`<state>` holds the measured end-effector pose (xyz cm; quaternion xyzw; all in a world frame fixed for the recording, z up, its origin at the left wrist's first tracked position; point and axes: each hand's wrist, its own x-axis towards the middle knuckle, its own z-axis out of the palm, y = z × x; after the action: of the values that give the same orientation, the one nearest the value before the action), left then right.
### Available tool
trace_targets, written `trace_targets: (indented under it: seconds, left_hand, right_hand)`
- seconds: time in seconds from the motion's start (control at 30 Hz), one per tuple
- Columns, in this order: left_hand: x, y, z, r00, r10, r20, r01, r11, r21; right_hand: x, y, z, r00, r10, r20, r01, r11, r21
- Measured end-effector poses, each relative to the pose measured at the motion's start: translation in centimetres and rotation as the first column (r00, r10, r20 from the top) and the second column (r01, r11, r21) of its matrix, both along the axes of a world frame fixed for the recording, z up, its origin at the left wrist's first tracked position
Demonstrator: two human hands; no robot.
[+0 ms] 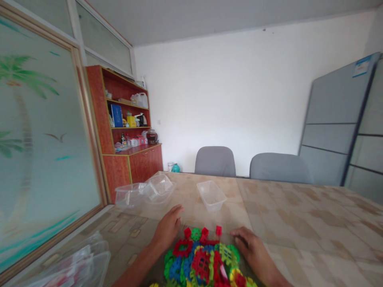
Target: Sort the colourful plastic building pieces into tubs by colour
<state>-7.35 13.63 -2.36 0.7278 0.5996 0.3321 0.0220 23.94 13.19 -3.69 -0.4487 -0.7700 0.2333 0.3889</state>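
A pile of plastic building pieces (201, 263) in red, green, blue and yellow lies on the table at the bottom centre, cut off by the lower edge. My left hand (170, 223) rests beside its left far corner, fingers stretched forward and nothing in them. On the opposite side my right hand (248, 243) lies at the pile's right edge, its fingers loosely bent inward and apart, holding nothing visible. A small red block (219, 230) sits at the far edge of the pile, between the hands. Next to it is a green gear-shaped piece (196, 234).
Beyond the pile stands a clear plastic tub (211, 196). More clear containers (145, 192) sit at the table's far left, and plastic bags (80, 263) lie near left. Two grey chairs (214, 161) stand behind the patterned table (299, 215). A wooden cabinet (119, 163) is at left.
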Motion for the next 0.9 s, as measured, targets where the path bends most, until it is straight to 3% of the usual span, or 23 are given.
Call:
trace_targets:
  seconds: [0.17, 0.37, 0.63, 0.9]
  left_hand:
    - [0.9, -0.8, -0.3, 0.985, -0.107, 0.139, 0.112, 0.993, -0.031]
    - [1.6, -1.7, 0.4, 0.965, -0.205, 0.167, 0.209, 0.978, -0.007]
    - [1.5, -1.4, 0.3, 0.955, -0.23, 0.186, 0.24, 0.97, -0.032]
    - [1.4, -1.1, 0.3, 0.949, -0.25, 0.191, 0.264, 0.963, -0.055]
  right_hand:
    - [0.2, 2.9, 1.0, 0.999, -0.019, 0.042, 0.022, 0.997, -0.069]
    - [-1.2, 5.7, 1.5, 0.992, -0.082, 0.097, 0.081, 0.997, 0.015]
    - [-2.2, 6.3, 0.8, 0.973, -0.094, 0.212, 0.085, 0.995, 0.05]
    - [-2.3, 5.9, 1.3, 0.953, -0.156, 0.26, 0.141, 0.987, 0.076]
